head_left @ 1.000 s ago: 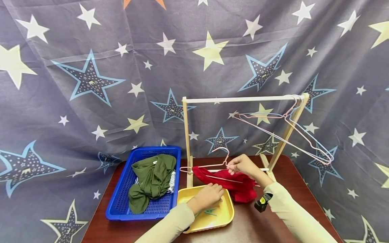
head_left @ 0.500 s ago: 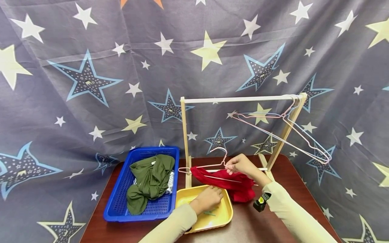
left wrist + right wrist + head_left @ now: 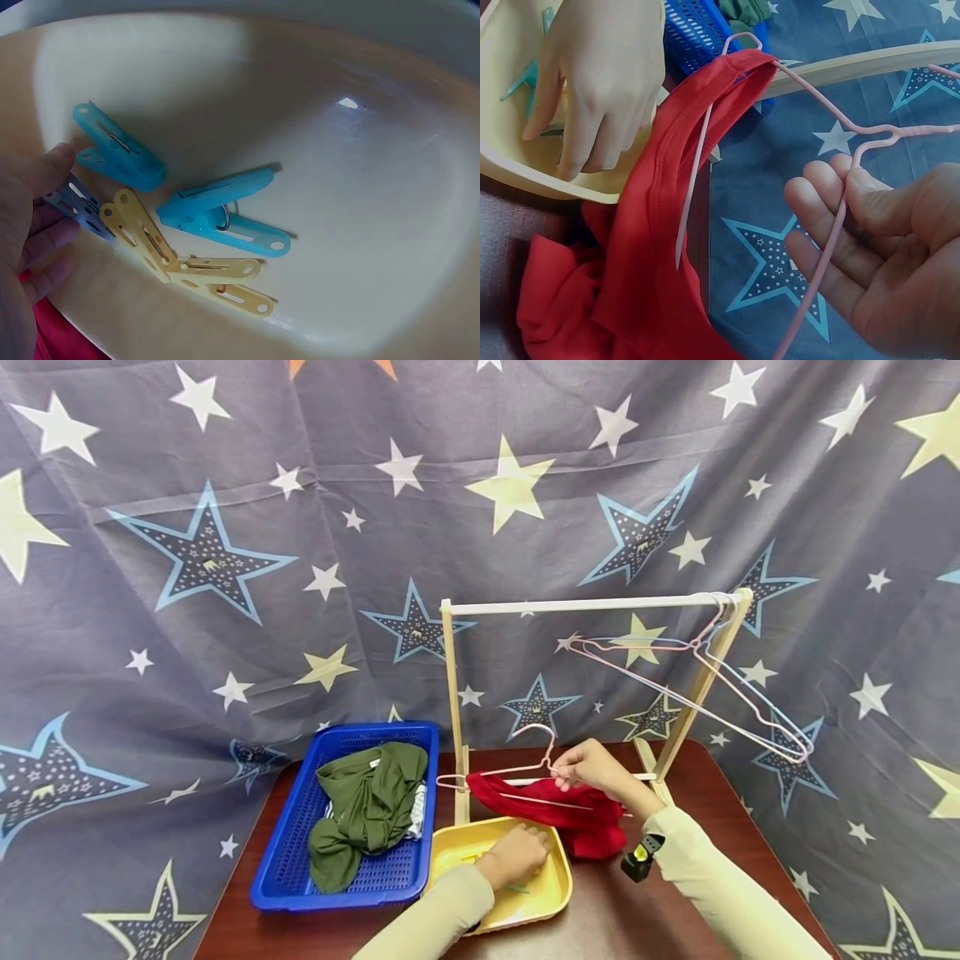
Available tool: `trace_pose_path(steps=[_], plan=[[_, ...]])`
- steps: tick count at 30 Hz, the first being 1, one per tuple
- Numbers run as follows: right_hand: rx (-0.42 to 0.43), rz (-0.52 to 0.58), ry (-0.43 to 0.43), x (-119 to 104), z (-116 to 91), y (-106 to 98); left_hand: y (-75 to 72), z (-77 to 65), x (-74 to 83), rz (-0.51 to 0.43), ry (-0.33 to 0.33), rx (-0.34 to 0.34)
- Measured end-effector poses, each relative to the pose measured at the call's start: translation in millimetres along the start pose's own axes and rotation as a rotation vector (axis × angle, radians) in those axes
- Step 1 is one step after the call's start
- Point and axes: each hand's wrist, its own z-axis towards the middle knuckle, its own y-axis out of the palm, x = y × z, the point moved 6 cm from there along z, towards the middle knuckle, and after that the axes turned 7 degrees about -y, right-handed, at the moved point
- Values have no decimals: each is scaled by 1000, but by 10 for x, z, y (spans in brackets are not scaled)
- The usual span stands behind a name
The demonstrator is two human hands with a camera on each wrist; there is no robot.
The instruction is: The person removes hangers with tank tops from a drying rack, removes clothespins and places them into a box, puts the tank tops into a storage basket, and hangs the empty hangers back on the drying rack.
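While a red garment is draped over a pink wire hanger, the hanger is pinched at its neck, just below the hook, by the right hand, whose thumb and fingers are curled round the wire; garment and hanger are held low over the counter, in front of the wooden rack's base, with the cloth trailing down onto the counter beside the yellow tray. The left hand is lowered into that tray with its fingers extended downward among the clothes pegs: in the left wrist view, its fingertips touch a blue peg and a grey one, with another blue peg and two yellow pegs just beside them; no peg is seen to be grasped, so that grip is relaxed and empty. Judged from this, the garment is on its hanger but not yet pegged, and the hanger is not yet hung on the rack's top rail, where two bare wire hangers are hooked at the right end. A green garment and some lighter cloth beneath it lie in the blue basket to the left, untouched. A star-printed cloth hangs behind.
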Motion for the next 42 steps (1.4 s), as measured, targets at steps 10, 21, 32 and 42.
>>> trace_pose_path(steps=[10,21,32,42], plan=[[-11,-22,-9,-63,-11,33,41,-17,-20,-3,-14,-8],[-21,-207,-44,-98,36,-14,94,-48,-24,-5,7,52],[5,-20,66,-61,-68,-63,83,-81,-3,-39,-29,38],[3,161,214,-3,-280,-102,120,-74,-16,-76,-36,76]])
